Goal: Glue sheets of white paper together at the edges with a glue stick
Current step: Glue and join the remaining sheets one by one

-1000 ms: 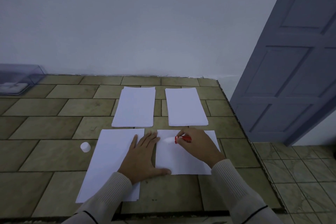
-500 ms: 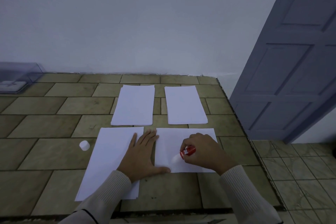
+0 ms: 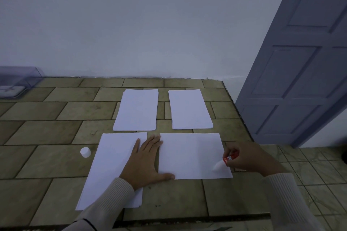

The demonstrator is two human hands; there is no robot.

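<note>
A white sheet (image 3: pixel 191 155) lies on the tiled counter in front of me. My left hand (image 3: pixel 145 163) lies flat with fingers spread, its thumb on that sheet's near left corner and its palm over the edge of a paper stack (image 3: pixel 112 167) to the left. My right hand (image 3: pixel 249 157) grips a red glue stick (image 3: pixel 226 160) whose white tip touches the sheet near its right near corner. The glue stick's white cap (image 3: pixel 85 152) stands on the tiles left of the stack.
Two more paper stacks, one on the left (image 3: pixel 137 110) and one on the right (image 3: pixel 189 109), lie farther back. A clear plastic box (image 3: pixel 16 80) sits at the far left by the wall. The counter's edge (image 3: pixel 238 116) runs along the right, with a grey door (image 3: pixel 300 62) beyond it.
My right hand has carried the glue stick from the sheet's upper middle, down and then across to its right near corner. My left hand has stayed in place.
</note>
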